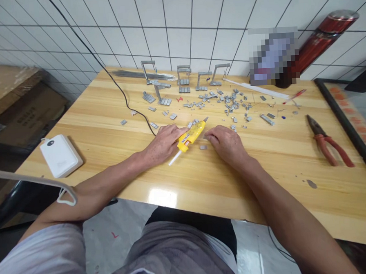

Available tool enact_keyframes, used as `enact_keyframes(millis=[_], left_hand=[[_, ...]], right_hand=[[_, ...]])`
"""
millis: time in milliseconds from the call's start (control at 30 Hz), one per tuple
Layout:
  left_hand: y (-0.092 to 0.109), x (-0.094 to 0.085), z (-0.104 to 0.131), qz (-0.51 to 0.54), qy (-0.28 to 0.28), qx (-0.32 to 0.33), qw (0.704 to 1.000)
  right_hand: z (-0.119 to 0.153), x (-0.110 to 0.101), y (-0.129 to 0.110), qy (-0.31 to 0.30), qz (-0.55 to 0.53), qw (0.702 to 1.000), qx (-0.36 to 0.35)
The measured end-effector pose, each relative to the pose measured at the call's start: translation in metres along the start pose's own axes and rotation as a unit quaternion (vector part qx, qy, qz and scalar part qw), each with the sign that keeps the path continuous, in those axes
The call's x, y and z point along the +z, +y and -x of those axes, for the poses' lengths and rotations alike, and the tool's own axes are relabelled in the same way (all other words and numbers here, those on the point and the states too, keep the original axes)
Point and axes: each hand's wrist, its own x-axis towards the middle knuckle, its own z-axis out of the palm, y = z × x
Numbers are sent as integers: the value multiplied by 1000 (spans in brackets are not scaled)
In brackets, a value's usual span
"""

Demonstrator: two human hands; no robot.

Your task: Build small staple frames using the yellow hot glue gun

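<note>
A yellow hot glue gun (pixel 192 135) lies in the grip of my left hand (pixel 166 142), its nozzle pointing up and to the right. From its rear end sticks a clear glue stick (pixel 174 158). My right hand (pixel 228 142) is just right of the glue gun, thumb and fingertips pinched together near the tabletop. What the pinch holds, if anything, is too small to make out. Below those fingertips a small grey piece (pixel 203 147) rests on the table. Beyond my hands lie many loose grey pieces (pixel 230 102) and several small upright grey frames (pixel 162 93) on flat bases.
Pliers with red handles (pixel 324 142) lie at the right, near a dark-edged frame (pixel 338 112). A red thermos (pixel 322 44) stands by the tiled wall. At the left sits a white power bank (pixel 61 155). A black cord (pixel 119 85) runs down to my left hand. Thin metal rods (pixel 143 75) lie at the back.
</note>
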Motion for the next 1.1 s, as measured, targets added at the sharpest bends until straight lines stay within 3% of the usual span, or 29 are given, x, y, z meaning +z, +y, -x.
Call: enact_keyframes(millis=[333,1100], left_hand=[[-1,1,1,-3,5,1,1000],[2,-1,-2,0,5,-7,1000]], right_hand=[[-4,4,5,31,-77,996,17],[-2,-3,4,38,-23,999,-22]])
